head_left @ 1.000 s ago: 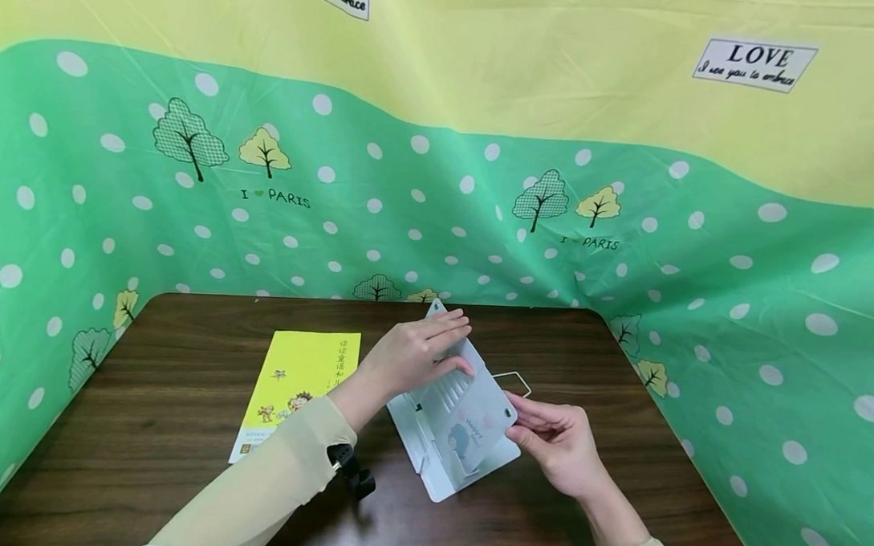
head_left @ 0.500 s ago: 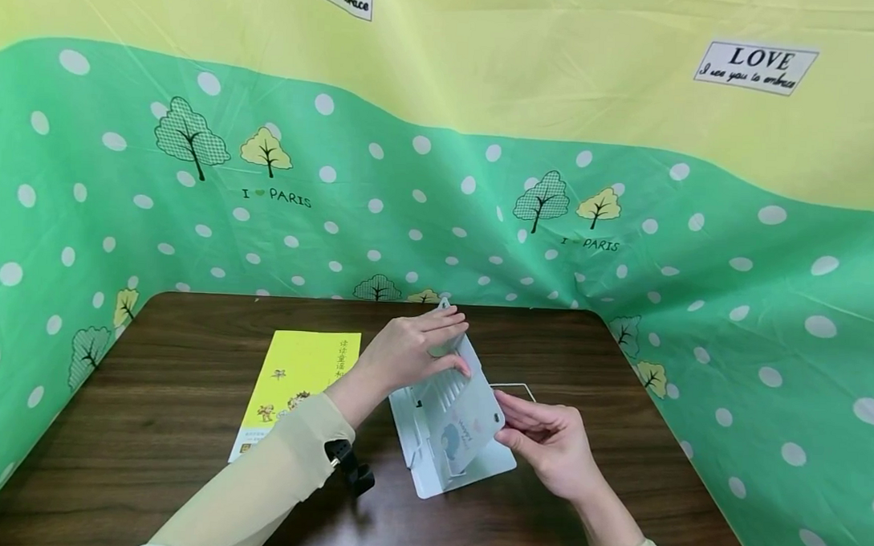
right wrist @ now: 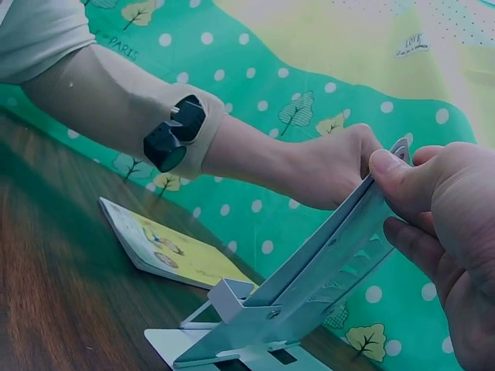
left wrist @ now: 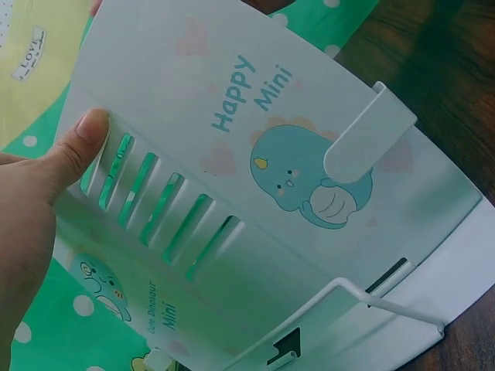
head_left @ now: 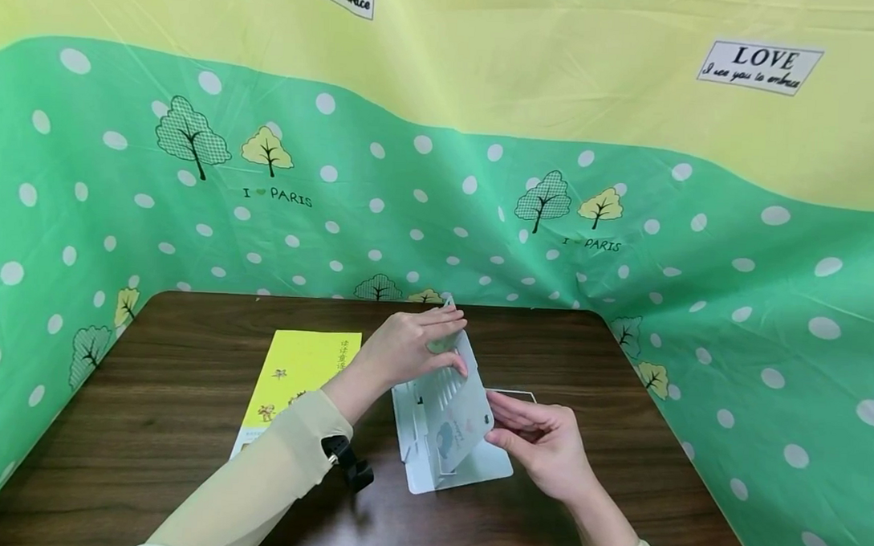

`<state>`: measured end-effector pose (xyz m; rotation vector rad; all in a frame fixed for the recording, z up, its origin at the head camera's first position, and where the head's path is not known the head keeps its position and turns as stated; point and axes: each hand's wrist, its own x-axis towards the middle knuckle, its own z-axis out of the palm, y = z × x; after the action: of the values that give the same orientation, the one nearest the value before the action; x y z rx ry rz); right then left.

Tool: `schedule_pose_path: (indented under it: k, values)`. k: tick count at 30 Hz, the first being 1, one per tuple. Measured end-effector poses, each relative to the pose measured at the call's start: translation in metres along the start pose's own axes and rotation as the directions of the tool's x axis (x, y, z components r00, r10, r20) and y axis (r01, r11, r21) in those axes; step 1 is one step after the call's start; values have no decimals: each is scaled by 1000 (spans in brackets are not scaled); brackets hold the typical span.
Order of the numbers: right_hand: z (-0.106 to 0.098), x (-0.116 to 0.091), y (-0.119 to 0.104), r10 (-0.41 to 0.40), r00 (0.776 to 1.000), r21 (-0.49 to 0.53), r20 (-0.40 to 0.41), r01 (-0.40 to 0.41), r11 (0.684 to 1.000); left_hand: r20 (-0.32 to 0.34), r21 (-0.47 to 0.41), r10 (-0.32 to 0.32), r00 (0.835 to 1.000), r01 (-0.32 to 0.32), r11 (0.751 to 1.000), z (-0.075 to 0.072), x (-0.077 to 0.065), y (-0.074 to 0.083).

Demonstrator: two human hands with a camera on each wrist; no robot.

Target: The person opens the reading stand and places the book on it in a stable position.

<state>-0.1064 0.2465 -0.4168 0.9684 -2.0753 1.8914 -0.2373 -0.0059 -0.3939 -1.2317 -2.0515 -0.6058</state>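
A pale book stand [head_left: 466,419] with a slotted, dinosaur-printed back panel [left wrist: 224,154] stands raised on its flat base [head_left: 482,466]. My left hand [head_left: 400,348] holds the panel by its far upper part. In the left wrist view, that hand's thumb [left wrist: 91,127] lies on the front beside the slots. My right hand [head_left: 546,449] pinches the panel's near right corner, thumb in front and fingers behind. Behind the panel juts a thin wire support [head_left: 523,394]. A page clip [left wrist: 371,135] and a bent wire [left wrist: 387,305] show on the front; the panel's back leans over the base [right wrist: 174,344].
A yellow book [head_left: 299,373] lies flat left of the stand, partly covered by my left forearm. Beneath everything is a dark wooden table [head_left: 150,424]. A green and yellow patterned cloth [head_left: 411,200] hangs around its back and sides.
The panel has swung to a steeper angle, its near right corner shifting left with my right hand. The base has turned slightly; my left hand keeps nearly the same place.
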Motion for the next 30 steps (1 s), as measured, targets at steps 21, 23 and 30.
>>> schedule_pose_path:
  k: [21,23,30]
  values:
    - [13,9,-6,38,999,-38,-31,-40,998,68,43,27,997,-30,999,-8,1,-4]
    - [15,9,-6,51,998,-42,-45,-53,998,71,49,36,997,-39,998,-8,2,-5]
    - [19,12,-6,62,996,-41,-66,-65,997,53,63,55,997,-58,996,-9,2,-7]
